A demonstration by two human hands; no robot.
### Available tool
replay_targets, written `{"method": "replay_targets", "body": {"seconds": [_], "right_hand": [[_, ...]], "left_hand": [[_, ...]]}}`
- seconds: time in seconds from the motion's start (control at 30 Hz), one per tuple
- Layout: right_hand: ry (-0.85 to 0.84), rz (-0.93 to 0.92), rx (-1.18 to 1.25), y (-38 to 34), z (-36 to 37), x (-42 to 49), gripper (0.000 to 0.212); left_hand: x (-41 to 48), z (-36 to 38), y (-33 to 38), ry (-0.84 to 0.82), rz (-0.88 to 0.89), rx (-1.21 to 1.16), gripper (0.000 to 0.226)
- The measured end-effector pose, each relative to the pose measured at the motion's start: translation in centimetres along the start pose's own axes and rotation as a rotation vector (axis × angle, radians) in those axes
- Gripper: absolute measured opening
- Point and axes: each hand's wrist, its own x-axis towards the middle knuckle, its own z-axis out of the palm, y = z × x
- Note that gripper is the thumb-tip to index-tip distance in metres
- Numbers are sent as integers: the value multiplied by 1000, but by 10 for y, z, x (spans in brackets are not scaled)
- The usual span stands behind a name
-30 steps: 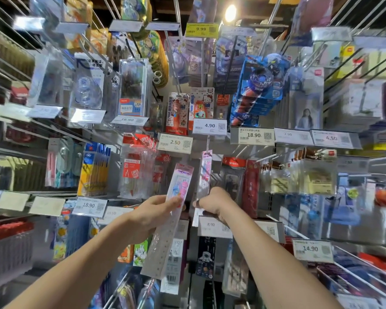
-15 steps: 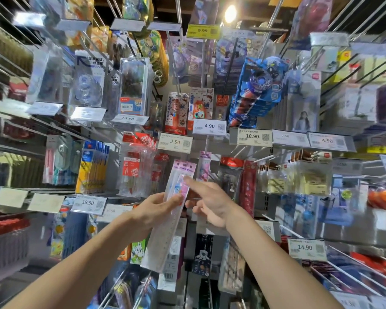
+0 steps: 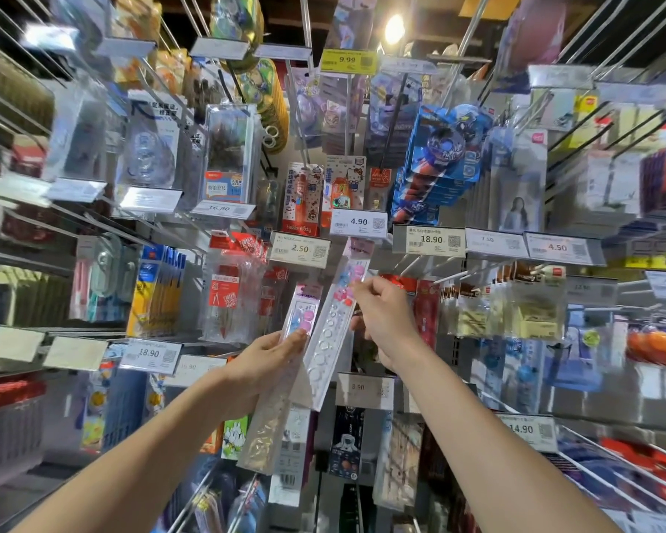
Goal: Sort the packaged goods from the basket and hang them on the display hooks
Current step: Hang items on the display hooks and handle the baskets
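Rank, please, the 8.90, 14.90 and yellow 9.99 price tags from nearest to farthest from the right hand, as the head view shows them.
1. 8.90 tag, just below the right hand.
2. 14.90 tag, lower right.
3. Yellow 9.99 tag, at the top of the display.

One wide-angle head view stands close to the display hooks, facing them and tilted up toward a ceiling lamp at 12 o'clock. The left forearm enters from 7 o'clock, the right forearm from 5 o'clock.
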Motion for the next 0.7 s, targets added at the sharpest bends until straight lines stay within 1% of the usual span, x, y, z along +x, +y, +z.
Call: {"method": "replay_targets", "body": {"seconds": [0.13,0.2,0.3,0.33,0.43,0.47,0.53,0.6,0.7], "right_hand": [[0,-3,-44,1,-2,7,28],[6,4,-63,2,-2,9,28],[-12,27,-97,3,-3,10,27],[-20,43,-110,3,-4,11,26],[-15,114,-157,6,-3,21,22],[1,139,-168,7,-1,25,20],[24,197,-179,8,4,33,22],[6,251,-210,12,9,39,26],[-41,306,-214,11,11,37,17]], "left_hand": [[-5,5,4,16,5,27,29],[-6,4,5,9,-2,35,32],[-8,3,5,19,-16,43,48],[-8,4,6,28,-22,47,46],[-9,7,8,55,-23,63,27],[-9,8,9,68,-28,74,26],[-8,7,8,80,-42,96,32],[-9,6,7,84,-48,98,34],[-10,7,6,84,-43,88,31]]}}
